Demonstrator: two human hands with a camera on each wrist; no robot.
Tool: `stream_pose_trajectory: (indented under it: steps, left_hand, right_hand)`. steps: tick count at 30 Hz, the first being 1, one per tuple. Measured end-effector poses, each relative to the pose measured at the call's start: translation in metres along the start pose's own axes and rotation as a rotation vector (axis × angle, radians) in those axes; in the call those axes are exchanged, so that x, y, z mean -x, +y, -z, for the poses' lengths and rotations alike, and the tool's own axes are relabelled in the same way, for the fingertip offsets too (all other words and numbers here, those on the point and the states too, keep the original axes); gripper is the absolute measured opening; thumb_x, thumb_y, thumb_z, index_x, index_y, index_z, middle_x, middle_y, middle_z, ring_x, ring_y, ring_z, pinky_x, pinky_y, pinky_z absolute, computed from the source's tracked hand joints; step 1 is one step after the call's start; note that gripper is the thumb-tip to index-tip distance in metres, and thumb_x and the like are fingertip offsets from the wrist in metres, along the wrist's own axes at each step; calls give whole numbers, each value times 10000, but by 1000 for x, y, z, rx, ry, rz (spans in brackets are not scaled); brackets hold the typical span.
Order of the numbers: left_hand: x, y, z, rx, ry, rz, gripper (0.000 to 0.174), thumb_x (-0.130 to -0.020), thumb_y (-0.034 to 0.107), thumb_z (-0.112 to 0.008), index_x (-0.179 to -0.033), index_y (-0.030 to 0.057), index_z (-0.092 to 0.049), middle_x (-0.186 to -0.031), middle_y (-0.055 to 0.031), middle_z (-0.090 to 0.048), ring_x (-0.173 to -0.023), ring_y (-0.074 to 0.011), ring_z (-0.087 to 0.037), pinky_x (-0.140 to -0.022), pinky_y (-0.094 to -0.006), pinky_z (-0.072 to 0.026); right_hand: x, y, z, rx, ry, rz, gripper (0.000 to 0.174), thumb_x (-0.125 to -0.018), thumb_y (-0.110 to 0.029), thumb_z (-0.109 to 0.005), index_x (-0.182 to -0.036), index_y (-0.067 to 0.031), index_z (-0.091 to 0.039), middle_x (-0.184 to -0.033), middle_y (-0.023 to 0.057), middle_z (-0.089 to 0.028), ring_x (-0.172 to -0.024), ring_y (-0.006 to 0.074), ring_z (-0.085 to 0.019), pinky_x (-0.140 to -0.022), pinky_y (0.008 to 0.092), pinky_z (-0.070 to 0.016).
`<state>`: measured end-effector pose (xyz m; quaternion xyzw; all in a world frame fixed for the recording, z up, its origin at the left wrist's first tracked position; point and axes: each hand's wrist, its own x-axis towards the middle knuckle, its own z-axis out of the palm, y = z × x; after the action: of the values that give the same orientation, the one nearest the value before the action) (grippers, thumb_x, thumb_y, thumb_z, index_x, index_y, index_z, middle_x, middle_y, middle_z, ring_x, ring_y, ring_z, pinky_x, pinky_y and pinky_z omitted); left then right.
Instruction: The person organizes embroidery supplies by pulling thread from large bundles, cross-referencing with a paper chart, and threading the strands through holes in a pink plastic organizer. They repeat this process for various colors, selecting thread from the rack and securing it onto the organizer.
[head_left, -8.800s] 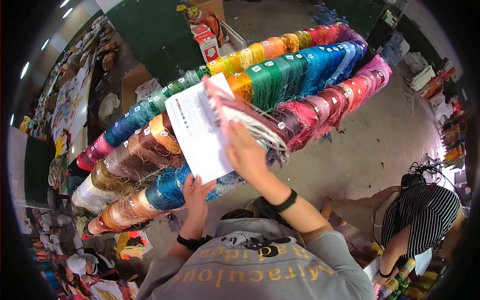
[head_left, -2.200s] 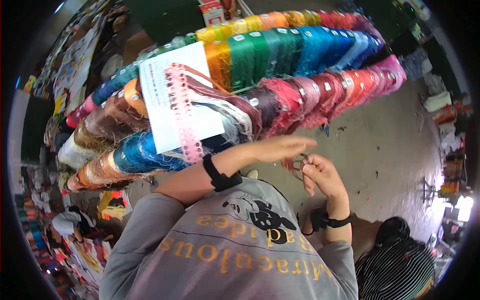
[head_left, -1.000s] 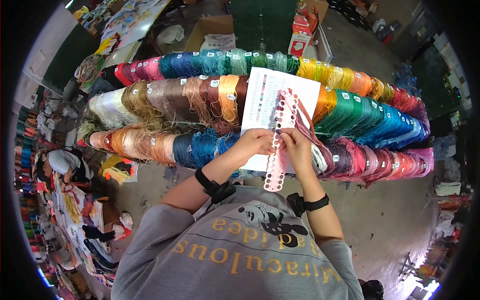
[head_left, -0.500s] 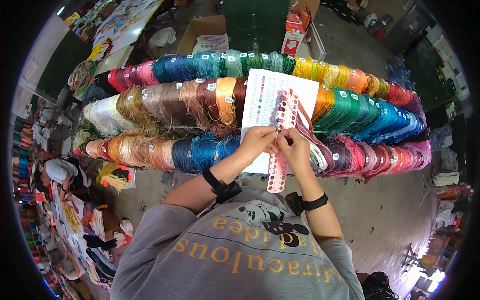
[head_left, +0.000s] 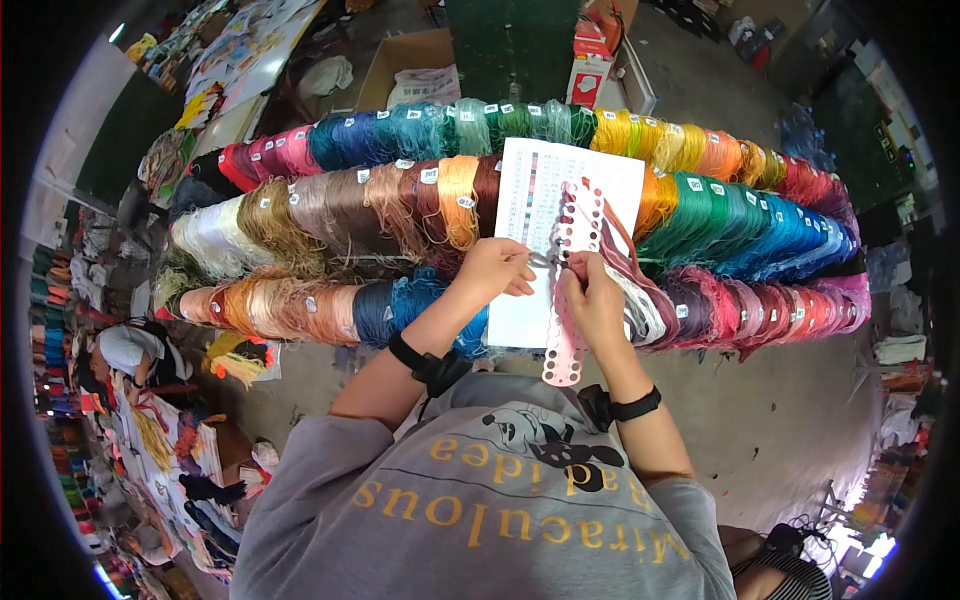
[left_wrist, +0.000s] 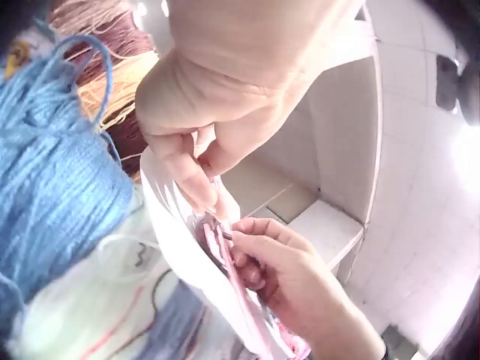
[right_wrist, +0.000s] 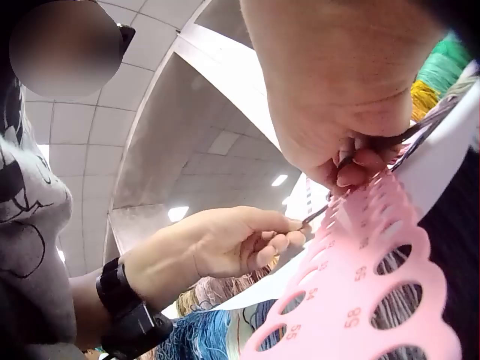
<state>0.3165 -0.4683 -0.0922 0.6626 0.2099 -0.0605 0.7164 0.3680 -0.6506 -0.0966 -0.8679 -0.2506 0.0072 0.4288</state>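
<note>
A pink thread organizer strip [head_left: 563,362], with numbered round holes along both edges, lies over a printed white sheet [head_left: 520,318]. Brown, mauve and white threads [head_left: 640,290] hang from its right side. My left hand [head_left: 495,270] pinches the end of a dark thread [right_wrist: 313,214] just left of the strip; its other fingers are loosely bent. That thread runs taut toward the strip. At the strip's middle, my right hand [head_left: 597,302] pinches with thumb and bent fingers, dark thread passing between them in the right wrist view. Its fingertips hide the hole there.
Three long rows of labelled thread hanks [head_left: 330,215] lie under and around the sheet. Blue hanks [left_wrist: 60,165] are close beside my left hand. A cardboard box [head_left: 400,62] stands behind the rack, and another person [head_left: 135,350] is at far left.
Both hands came back from the right, where they handled a thread loop, to the strip. In the last half second my left hand drew leftward from the strip, stretching the dark thread.
</note>
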Motion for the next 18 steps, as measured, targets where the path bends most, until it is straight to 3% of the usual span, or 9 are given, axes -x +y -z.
stream_pose_trajectory:
  steps: [6, 10, 12, 13, 15, 16, 18]
  left_hand:
    - [-9, -3, -11, 21, -51, 68, 254, -924, 202, -560, -1020, -29, -602, -828, -114, -657, -645, -187, -673, -576, -243, -533]
    - [-8, -6, -9, -75, -77, 20, 248, -916, 226, -582, -991, -8, -607, -853, -96, -647, -679, -152, -657, -563, -215, -510]
    - [2, 8, -1, 229, -158, 53, 221, -934, 203, -554, -1018, 3, -592, -851, -61, -624, -652, -88, -579, -512, -187, -455]
    - [9, 16, 7, 223, -163, 53, 221, -934, 203, -554, -1018, 3, -592, -851, -61, -624, -652, -88, -579, -512, -187, -455]
    - [24, 32, 24, 793, -420, 29, 174, -953, 144, -503, -1048, 12, -567, -828, -19, -590, -609, -57, -479, -471, -175, -392]
    - [31, 40, 26, 932, -433, 32, 216, -959, 97, -464, -1143, 14, -543, -772, -4, -566, -557, -53, -427, -454, -175, -359]
    - [27, 33, 23, 780, -444, -10, 265, -957, 96, -462, -1202, 16, -523, -753, -5, -560, -550, -55, -428, -455, -178, -360]
  right_hand:
    - [2, -5, -1, 5, 31, 11, 171, -862, -155, -586, -1005, -68, -550, -835, 110, -675, -717, 283, -652, -622, 369, -493]
    - [4, -8, -4, 38, 57, 18, 160, -865, -157, -585, -996, -68, -559, -816, 109, -669, -705, 285, -645, -616, 374, -488]
    - [5, -4, -7, 117, 106, 86, 146, -868, -152, -580, -988, -69, -567, -777, 105, -653, -686, 290, -635, -603, 383, -482]
    - [5, -3, -9, 115, 113, 82, 146, -868, -152, -580, -988, -69, -567, -777, 105, -653, -686, 290, -635, -603, 383, -482]
    - [6, -1, -12, 164, 183, 184, 138, -864, -138, -578, -983, -70, -569, -757, 110, -634, -664, 297, -624, -593, 390, -476]
    - [7, 0, -13, 162, 187, 181, 138, -864, -138, -578, -983, -70, -569, -757, 110, -634, -664, 297, -624, -593, 390, -476]
    - [9, 1, -13, 116, 247, 232, 120, -881, -144, -567, -977, -71, -569, -762, 117, -625, -652, 297, -617, -592, 380, -477]
